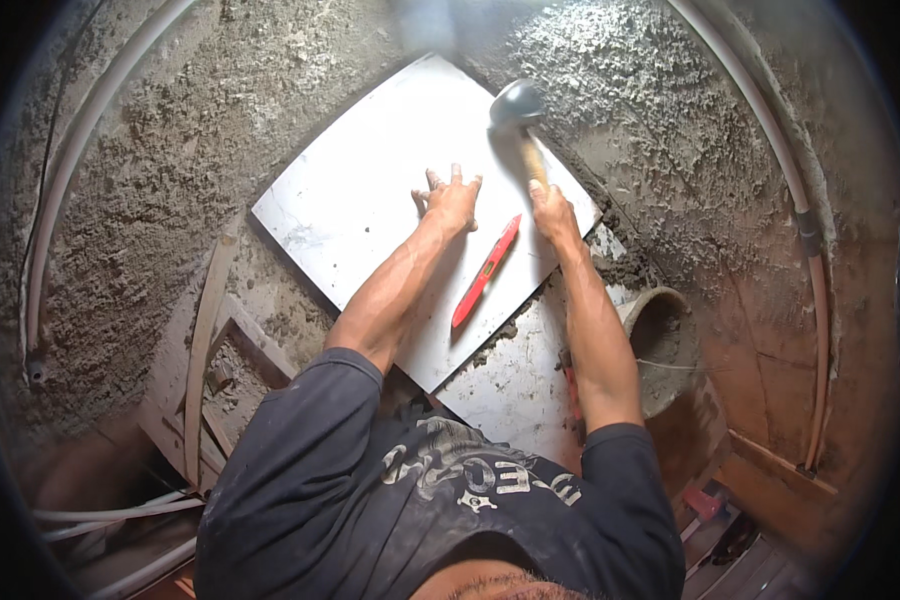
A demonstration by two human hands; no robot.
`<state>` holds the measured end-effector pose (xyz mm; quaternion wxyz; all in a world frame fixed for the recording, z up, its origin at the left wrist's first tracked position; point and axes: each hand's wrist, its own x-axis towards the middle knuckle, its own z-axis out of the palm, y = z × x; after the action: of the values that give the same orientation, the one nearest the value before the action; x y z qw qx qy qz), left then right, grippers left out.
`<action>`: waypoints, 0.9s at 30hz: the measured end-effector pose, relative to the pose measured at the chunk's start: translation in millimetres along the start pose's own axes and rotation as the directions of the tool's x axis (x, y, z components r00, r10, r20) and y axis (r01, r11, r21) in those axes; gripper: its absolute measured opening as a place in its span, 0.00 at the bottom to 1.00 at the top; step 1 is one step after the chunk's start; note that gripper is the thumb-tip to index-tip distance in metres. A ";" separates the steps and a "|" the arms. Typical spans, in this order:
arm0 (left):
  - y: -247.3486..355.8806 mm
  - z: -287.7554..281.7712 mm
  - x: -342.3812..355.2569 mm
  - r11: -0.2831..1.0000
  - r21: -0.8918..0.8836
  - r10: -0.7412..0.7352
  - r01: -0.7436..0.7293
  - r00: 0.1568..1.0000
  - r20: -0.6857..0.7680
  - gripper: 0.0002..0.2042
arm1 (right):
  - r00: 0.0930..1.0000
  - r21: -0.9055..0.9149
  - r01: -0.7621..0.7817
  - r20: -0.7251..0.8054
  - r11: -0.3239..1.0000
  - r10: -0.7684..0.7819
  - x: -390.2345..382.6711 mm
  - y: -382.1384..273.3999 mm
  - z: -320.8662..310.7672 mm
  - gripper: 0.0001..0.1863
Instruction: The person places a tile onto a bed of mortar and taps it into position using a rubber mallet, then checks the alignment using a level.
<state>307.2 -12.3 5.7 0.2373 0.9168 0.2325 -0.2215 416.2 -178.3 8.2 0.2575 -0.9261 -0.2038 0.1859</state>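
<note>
A large white marbled tile (350, 200) lies turned like a diamond on rough mortar. My left hand (448, 203) rests on it with fingers spread, holding nothing. My right hand (551, 208) grips the wooden handle of a mallet with a rounded dark-grey head (517, 104), slightly blurred, over the tile's upper right edge. A red spirit level (485, 270) lies on the tile between my forearms.
A second white tile (500, 400) lies nearer me, with mortar lumps along the edge. A mortar-caked bucket (660, 350) stands at the right. Wooden pieces (205, 350) are at the lower left. Pipes (800, 230) run along both sides of the rough cement surface (170, 130).
</note>
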 end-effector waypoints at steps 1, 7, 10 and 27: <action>-0.4 0.5 -0.7 1.000 0.005 -0.002 0.002 1.000 -0.002 0.45 | 0.999 0.019 0.036 -0.041 0.999 -0.036 1.9 -4.3 3.9 0.38; 5.5 -6.8 -12.0 1.000 0.005 0.008 -0.008 1.000 0.016 0.45 | 0.978 0.179 0.126 -0.188 0.976 -0.092 -19.7 -6.6 9.8 0.38; -2.7 1.1 -2.8 1.000 0.008 -0.008 0.008 1.000 -0.006 0.44 | 0.991 0.148 0.031 -0.130 0.988 -0.012 -23.2 5.1 8.3 0.36; 1.9 -1.5 -12.3 1.000 0.012 -0.014 0.014 1.000 0.015 0.43 | 0.933 0.217 -0.091 -0.324 0.972 0.160 -143.8 55.9 7.7 0.34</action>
<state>298.9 -16.9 13.8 0.2317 0.9149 0.2359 -0.2314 306.6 -287.0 5.6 0.3670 -0.9251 -0.0772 0.0593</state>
